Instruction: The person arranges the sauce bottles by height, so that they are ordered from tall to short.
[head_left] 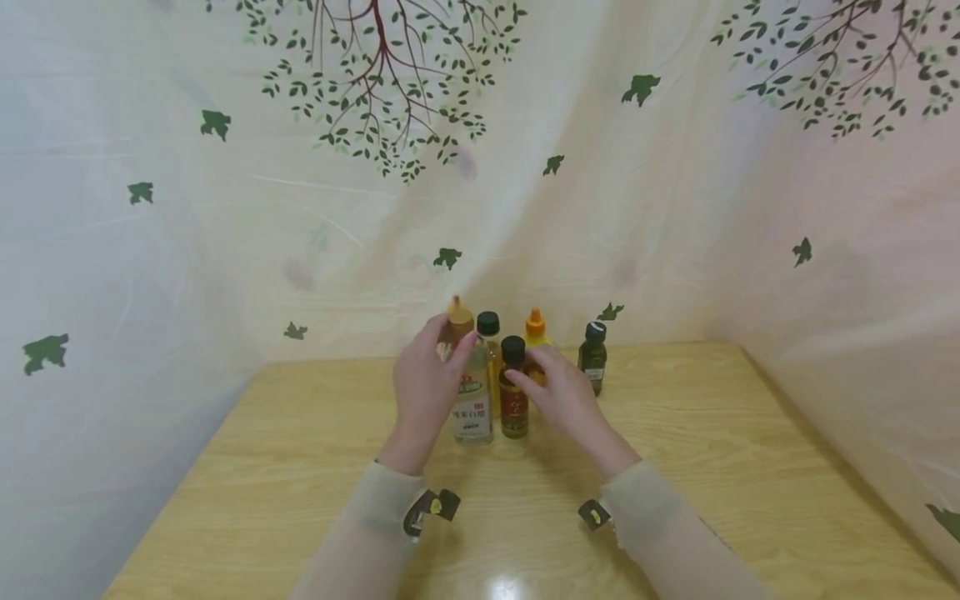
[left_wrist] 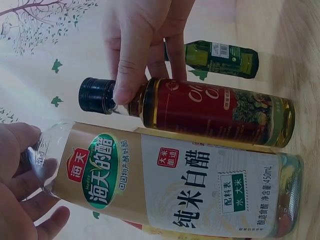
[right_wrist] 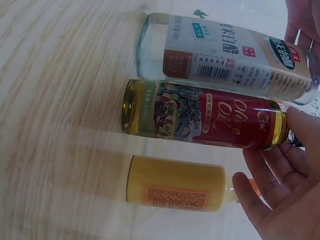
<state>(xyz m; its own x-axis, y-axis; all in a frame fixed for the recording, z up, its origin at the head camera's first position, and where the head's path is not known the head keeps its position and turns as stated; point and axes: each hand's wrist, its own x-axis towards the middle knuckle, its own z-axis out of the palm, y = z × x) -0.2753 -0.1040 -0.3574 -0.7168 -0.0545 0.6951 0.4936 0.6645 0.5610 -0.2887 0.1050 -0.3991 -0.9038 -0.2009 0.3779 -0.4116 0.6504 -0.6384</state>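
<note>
A clear glass bottle of white rice vinegar [left_wrist: 200, 185] stands upright at the middle of the table, with my left hand [head_left: 426, 379] round its neck. The thumb is on the near side and the other fingers show behind the glass. Just to its right is a smaller olive oil bottle [right_wrist: 205, 115] with a red label and black cap [head_left: 513, 350]. My right hand [head_left: 558, 385] grips it at the neck below the cap, thumb in front. The vinegar bottle's top is hidden by the left hand in the head view.
Behind the two bottles stand a dark-capped oil bottle [head_left: 493, 367], a bottle with a yellow nozzle cap [head_left: 460, 314] and a yellow squeeze bottle [right_wrist: 175, 182] with an orange tip. A dark green bottle [head_left: 592, 358] is farther right. A printed cloth [head_left: 337, 275] hangs behind the wooden table [head_left: 300, 467].
</note>
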